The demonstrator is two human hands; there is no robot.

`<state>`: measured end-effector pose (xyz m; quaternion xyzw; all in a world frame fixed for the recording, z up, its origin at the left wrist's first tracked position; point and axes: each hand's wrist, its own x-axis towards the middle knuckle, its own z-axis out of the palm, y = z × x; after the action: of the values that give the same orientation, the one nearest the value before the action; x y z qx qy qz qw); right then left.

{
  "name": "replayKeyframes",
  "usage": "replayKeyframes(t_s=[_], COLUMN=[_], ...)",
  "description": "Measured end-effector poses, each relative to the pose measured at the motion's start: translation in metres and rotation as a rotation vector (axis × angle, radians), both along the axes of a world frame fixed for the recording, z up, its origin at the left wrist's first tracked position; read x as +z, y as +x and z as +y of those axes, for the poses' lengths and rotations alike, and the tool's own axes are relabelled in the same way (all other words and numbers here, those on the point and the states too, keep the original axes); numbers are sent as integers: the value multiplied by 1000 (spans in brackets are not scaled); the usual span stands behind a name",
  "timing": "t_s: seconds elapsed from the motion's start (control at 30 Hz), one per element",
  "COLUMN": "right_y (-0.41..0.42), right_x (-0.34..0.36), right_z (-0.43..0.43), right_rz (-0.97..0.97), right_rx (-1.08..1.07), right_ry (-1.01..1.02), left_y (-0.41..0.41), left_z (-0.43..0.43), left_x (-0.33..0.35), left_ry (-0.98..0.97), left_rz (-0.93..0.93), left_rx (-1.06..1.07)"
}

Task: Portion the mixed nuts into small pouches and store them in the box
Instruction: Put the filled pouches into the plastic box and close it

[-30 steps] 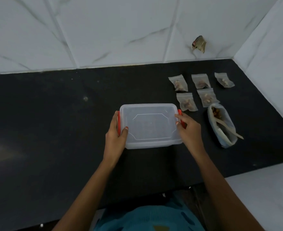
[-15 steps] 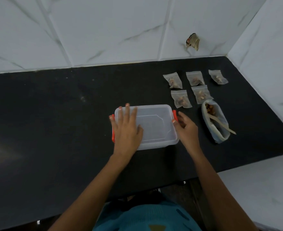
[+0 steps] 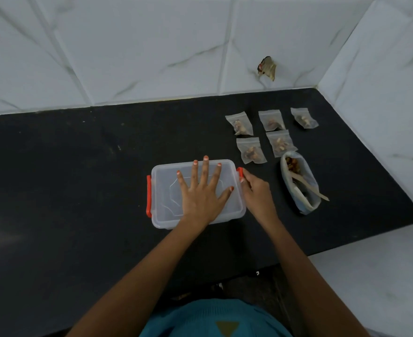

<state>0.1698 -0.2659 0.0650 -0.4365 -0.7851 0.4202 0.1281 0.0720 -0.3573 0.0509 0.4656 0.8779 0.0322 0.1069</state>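
Lidded box held down on the black counter, its right clip gripped.
In the head view, the clear box is seen lying closed near the middle of the counter. The left hand is laid flat on the lid with fingers spread, and the right hand is curled round the red right clip. The red left clip is touched by neither hand. Five filled pouches are set in two rows beyond the box to its right, apart from it. Just beside them an open bag of mixed nuts is lying with a wooden spoon in it.
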Motion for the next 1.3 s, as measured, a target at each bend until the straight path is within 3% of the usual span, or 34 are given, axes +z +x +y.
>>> replayKeyframes(t_s=[0.13, 0.27, 0.37, 0.43, 0.6, 0.73, 0.83, 1.1, 1.3], right_y=[8, 10, 6, 0, -38, -69, -79, -81, -82], right_x=[-6, -8, 2, 17, 32, 12, -1, -6, -7], right_z=[4, 8, 10, 5, -41, -79, -86, -85, -85], right_rz=[151, 120, 4, 33, -68, -348, -432, -473, -471], right_rx=[-116, -153, -205, -184, 230, 536, 572, 573, 581], right_ry=[-267, -327, -152, 79, 460, 515, 527, 535, 542], left_y=[1, 1, -2, -10, -36, -49, -50, -50, -57], left_z=[0, 0, 0, -6, -52, -89, -103, -106, -115], left_x=[-1, -1, 5, 15, 25, 22, 18, 11, -8], left_ry=[3, -12, 40, 203, 557, 636, 639, 708, 785], left_rz=[18, 27, -85, -250, -213, -360, -585, -560, -908], left_rx=[-3, -4, 6, 75, 306, 552, 609, 527, 761])
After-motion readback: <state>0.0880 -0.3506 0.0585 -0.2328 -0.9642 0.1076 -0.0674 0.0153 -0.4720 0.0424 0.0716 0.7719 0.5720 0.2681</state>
